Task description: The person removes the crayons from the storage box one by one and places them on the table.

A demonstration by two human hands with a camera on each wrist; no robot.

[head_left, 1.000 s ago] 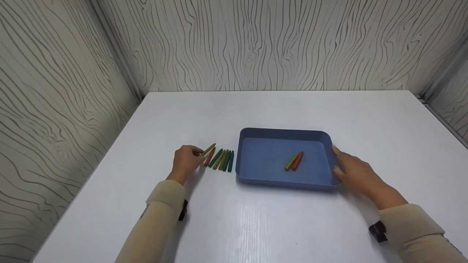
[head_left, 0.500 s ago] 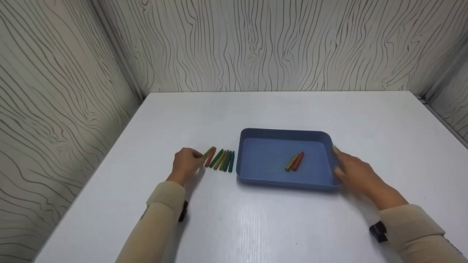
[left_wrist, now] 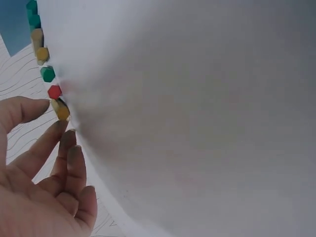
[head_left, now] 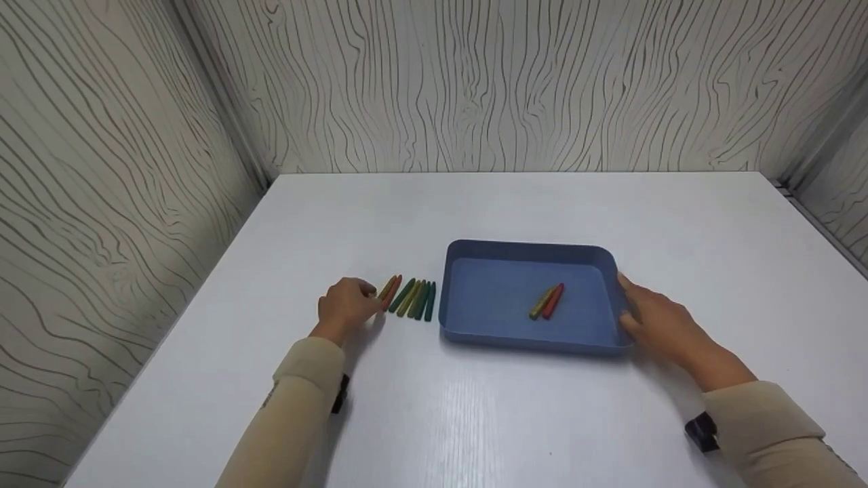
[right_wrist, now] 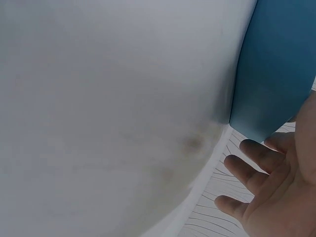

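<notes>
In the head view, my left hand (head_left: 347, 305) is at the left end of a row of crayons. Its thumb and forefinger pinch a yellow crayon (left_wrist: 61, 111), which lies slanted close beside a red crayon (left_wrist: 54, 92). Several green and yellow crayons, such as the dark green crayon (head_left: 430, 301), continue the row toward the blue tray (head_left: 529, 342). My right hand (head_left: 661, 322) rests against the tray's right wall, its fingers extended in the right wrist view. Inside the tray lie a yellow crayon (head_left: 542, 302) and a red crayon (head_left: 553, 301), side by side.
Everything stands on a white table (head_left: 434, 413). Wood-grain patterned panels rise behind it (head_left: 475, 88) and along its left side (head_left: 102, 224). The tray's left wall is close to the last green crayon of the row.
My left hand has lowered the yellow crayon from above the red one to beside it at the row's left end. The right hand and the tray have kept their places.
</notes>
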